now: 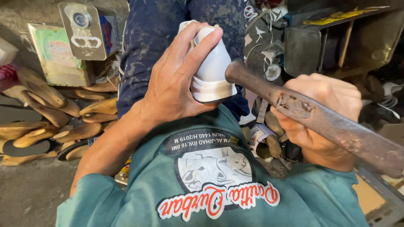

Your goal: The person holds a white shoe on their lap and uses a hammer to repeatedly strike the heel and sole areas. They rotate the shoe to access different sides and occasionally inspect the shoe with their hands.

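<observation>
My left hand [176, 80] wraps around a white shoe [209, 67], holding it on my lap with the heel end turned toward my chest. My right hand [322, 111] grips a rusty, heavy metal tool [294, 105] like a long pincer or hammer. The tool's rounded end [233, 72] touches the right side of the shoe near the sole edge. My teal shirt [219, 189] with a round printed patch fills the lower part of the view. Dark blue trousers [155, 46] show beyond the shoe.
A heap of wooden shoe lasts [46, 113] lies on the floor at left, with dark soles among them. Behind stand a tin box [59, 54] and a shiny metal piece [84, 31]. Shoe parts and a dark shelf [332, 38] crowd the right.
</observation>
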